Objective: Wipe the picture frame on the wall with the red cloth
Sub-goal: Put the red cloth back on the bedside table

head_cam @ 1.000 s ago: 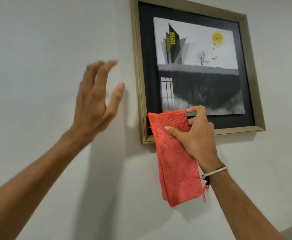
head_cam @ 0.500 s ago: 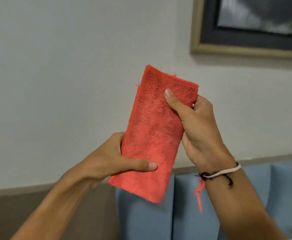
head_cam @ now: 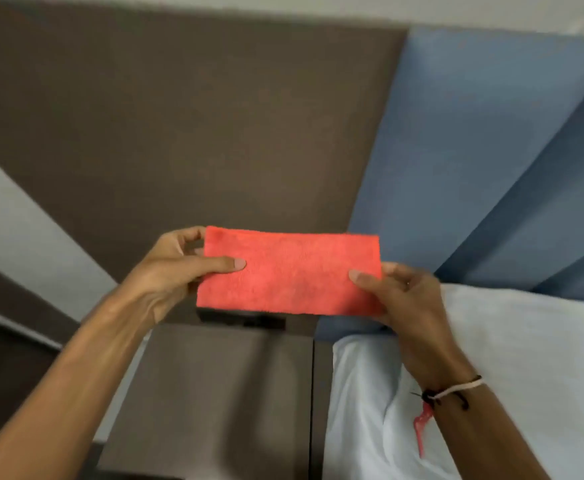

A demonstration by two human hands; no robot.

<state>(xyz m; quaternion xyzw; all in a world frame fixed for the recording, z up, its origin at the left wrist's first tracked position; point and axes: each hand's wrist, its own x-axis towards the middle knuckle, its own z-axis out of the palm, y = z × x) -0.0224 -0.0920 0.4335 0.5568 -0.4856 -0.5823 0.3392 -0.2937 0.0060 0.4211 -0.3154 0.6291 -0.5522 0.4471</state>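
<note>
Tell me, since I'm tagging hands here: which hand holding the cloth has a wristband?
The right hand, pinching the red cloth's right end; a white and black band circles its wrist. The left hand has a bare wrist.

red cloth turned horizontal | both hands now pinch its ends | frame gone

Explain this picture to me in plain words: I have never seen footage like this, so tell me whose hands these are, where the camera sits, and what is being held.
There is no machine here. A person wears a wide-angle camera on the head, looking forward and down, so you see their own two arms reaching out.

The left hand and the right hand each pinch one end of a folded red cloth, holding it flat and level between them, thumbs on top.

Behind it are a brown panel and blue padded panels. Below sit a dark cabinet top and white bedding. The right wrist wears a thread bracelet. The picture frame is not in view.
</note>
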